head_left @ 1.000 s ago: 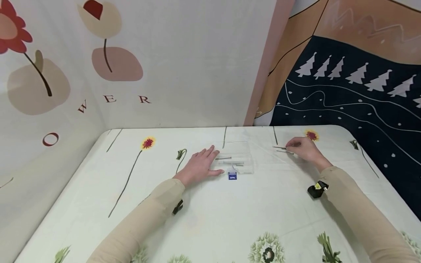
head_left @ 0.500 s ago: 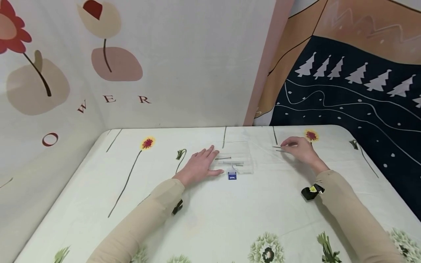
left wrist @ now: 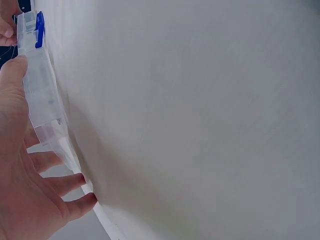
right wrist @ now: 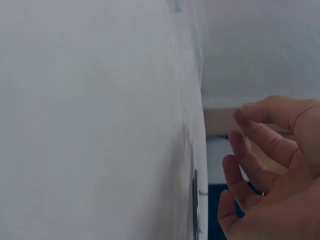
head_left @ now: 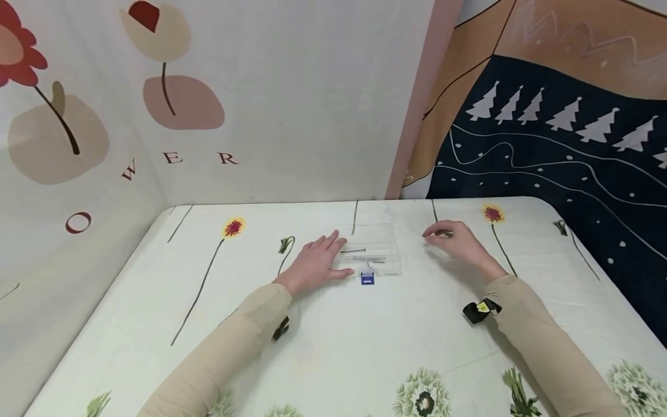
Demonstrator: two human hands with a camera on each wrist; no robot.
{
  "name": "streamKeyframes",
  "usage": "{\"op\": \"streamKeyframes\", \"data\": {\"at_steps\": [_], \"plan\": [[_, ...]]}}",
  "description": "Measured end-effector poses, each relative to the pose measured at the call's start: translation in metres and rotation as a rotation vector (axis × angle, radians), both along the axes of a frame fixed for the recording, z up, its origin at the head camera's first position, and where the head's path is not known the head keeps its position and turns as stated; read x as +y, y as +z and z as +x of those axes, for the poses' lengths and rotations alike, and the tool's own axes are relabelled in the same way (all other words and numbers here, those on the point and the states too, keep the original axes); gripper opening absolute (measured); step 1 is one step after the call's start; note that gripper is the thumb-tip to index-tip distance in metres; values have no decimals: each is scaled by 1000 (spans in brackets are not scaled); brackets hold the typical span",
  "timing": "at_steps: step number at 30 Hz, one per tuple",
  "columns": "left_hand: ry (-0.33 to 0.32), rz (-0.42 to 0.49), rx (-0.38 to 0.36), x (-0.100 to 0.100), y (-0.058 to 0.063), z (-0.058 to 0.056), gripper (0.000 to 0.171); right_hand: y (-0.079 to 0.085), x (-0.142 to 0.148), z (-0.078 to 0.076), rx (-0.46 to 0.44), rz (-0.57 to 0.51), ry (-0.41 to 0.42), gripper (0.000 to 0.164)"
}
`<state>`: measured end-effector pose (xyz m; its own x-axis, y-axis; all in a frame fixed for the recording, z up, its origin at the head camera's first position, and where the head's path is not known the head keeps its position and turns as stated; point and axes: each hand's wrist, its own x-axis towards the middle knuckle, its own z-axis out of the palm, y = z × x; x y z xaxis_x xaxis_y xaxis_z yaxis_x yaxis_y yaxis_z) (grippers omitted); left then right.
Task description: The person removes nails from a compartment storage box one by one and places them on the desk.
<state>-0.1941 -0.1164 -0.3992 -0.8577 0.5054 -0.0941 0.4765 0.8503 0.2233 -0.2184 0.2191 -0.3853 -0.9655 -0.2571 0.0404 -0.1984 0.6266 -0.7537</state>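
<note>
"Left grip (head_left: 312,262) is spread; right grip (head_left: 462,242) has thumb and fingertip together — pinching something?"

"No item shows between the tips, so I can't tell."

"Which step is this?"

"Gathering loose metal, I'd judge. Next seems to call for a light pinch while the left steadies."

"Count it, biggest first."

"One counter (head_left: 333,347). One clear box (left wrist: 44,95) on it, between the two grips, the left thumb seemingly touching its edge. One blue tab (head_left: 367,279) on the box's near side."

"Smallest?"

"Two slim metal pieces (head_left: 354,251) within the box's outline; at least one loose rod (right wrist: 195,207) on the counter — near the right grip."
</note>
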Motion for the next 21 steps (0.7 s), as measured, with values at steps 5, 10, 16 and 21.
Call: {"op": "streamKeyframes", "data": {"at_steps": [5, 10, 16, 21], "plan": [[2, 1, 1, 1, 0, 0, 82, -1, -12, 2, -31, -12, 57, 24], [4, 7, -8, 2, -3, 0, 82, -7, -24, 3, -46, -48, 113, 24], [16, 1, -8, 2, -3, 1, 81, -8, -40, 2, -33, -96, 164, 22], [17, -3, -4, 1, 0, 1, 81, -4, -53, 1, -17, -116, 192, 22]]}}
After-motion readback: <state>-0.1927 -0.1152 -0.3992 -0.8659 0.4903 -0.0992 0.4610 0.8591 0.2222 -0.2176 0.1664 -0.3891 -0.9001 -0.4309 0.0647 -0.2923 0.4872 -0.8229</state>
